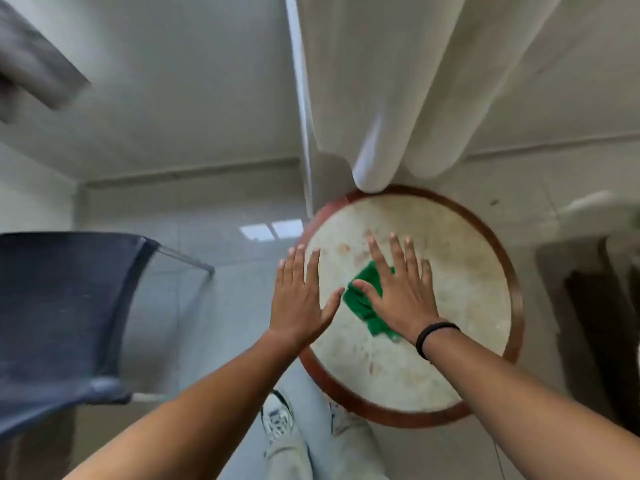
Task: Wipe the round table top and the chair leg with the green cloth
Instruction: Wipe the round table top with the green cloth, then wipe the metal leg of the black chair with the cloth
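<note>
1. Right hand lies flat with fingers spread, palm pressing the green cloth onto the round table top; the fingers are not curled around the cloth, which is pinned under the palm rather than gripped. Left hand is also open and flat, fingers extended, holding nothing; whether it touches the table's left edge or hovers over it cannot be told.
2. White curtain hangs beyond the fingertips of the right hand, its lower fold meeting the far rim of the table.
3. Dark blue chair stands well to the left of the left hand, apart from the table; one thin metal leg shows at its upper right corner.
4. Round table top sits directly under both hands. Its surface is pale and mottled with brownish marks, enclosed by a reddish-brown rim.
5. Green cloth is bunched, protruding from under the right palm toward the left thumb and toward the right wrist.
6. Black band encircles the right wrist, just behind the cloth.
</note>
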